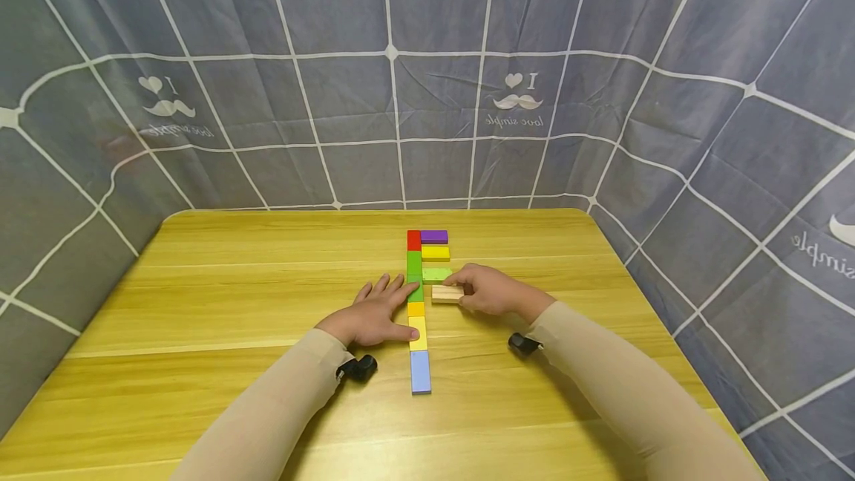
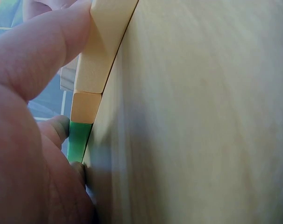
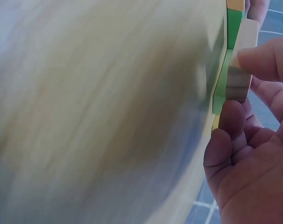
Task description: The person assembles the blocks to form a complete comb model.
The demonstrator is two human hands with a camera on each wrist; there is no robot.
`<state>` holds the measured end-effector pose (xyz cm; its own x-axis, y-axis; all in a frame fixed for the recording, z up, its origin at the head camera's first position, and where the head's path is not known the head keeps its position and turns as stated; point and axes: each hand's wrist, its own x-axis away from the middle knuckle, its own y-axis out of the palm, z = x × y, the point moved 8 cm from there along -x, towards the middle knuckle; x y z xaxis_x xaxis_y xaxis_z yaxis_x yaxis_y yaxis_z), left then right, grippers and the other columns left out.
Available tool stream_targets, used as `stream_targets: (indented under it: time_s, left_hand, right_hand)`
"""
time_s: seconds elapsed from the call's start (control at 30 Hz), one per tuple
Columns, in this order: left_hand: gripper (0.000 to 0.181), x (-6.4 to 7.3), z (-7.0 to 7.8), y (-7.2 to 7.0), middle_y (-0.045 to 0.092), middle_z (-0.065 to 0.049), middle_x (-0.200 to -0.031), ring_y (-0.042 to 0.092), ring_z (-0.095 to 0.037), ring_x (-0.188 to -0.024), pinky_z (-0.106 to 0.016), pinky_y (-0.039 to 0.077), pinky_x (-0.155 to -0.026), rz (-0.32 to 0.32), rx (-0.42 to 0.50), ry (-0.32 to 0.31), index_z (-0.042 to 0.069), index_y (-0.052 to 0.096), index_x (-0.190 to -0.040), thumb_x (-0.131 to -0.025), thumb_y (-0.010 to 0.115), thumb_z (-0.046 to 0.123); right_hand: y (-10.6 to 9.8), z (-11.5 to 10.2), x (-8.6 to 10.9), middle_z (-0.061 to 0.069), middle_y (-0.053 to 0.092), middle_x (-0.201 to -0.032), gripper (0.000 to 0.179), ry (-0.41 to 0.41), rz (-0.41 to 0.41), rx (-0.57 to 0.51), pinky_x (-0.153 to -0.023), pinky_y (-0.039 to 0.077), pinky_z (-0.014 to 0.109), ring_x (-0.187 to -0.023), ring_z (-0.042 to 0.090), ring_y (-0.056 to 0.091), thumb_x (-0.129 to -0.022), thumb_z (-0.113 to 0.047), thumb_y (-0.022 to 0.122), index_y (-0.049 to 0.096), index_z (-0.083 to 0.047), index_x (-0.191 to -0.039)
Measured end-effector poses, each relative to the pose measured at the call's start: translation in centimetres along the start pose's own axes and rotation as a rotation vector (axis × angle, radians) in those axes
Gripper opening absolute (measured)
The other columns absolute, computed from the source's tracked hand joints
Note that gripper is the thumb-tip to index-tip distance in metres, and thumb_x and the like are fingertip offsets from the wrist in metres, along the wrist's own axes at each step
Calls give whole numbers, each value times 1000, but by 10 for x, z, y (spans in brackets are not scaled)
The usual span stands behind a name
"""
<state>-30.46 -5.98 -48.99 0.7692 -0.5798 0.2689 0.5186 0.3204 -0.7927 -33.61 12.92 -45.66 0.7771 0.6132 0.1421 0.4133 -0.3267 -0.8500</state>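
Note:
A column of coloured blocks runs down the table: red (image 1: 414, 240), green (image 1: 414, 262), another green (image 1: 415, 294), orange (image 1: 416, 309), pale yellow (image 1: 418, 344) and blue (image 1: 420, 372). My left hand (image 1: 370, 320) lies spread along its left side, index fingertip on the lower green block and thumb on the pale yellow one. On the other side, my right hand (image 1: 493, 290) pinches a plain wooden block (image 1: 445, 294) between thumb and fingers. The right wrist view shows that wooden block (image 3: 238, 84) raised off the tabletop, beside a light green block (image 3: 221, 88).
Branching right from the column are a purple block (image 1: 434, 237), a yellow block (image 1: 436, 253) and the light green block (image 1: 436, 275). A grey checked curtain (image 1: 441, 110) stands behind the wooden table (image 1: 267, 273) and along its sides.

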Motion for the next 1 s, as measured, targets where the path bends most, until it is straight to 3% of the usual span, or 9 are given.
stream_targets:
  time_s: [0.3,1.0]
  left_hand:
    - [97,1,0,-1,4,-14,-179,-6,-38,-165,-62,-5,-130,-2,9,3,26,18,-171,-95,67,61]
    - [97,2,0,-2,5,-14,-178,-5,-39,-165,-64,-4,-130,-5,0,8,25,19,-171,-95,66,62]
  right_hand:
    - [6,-5,-5,5,63,-104,44,-20,-22,15,-82,49,27,-87,13,53,-95,-7,70,68,-6,-139]
    - [13,-8,-8,3,61,-100,45,21,-46,20,-80,47,26,-87,13,52,-94,-6,70,69,-9,-139]
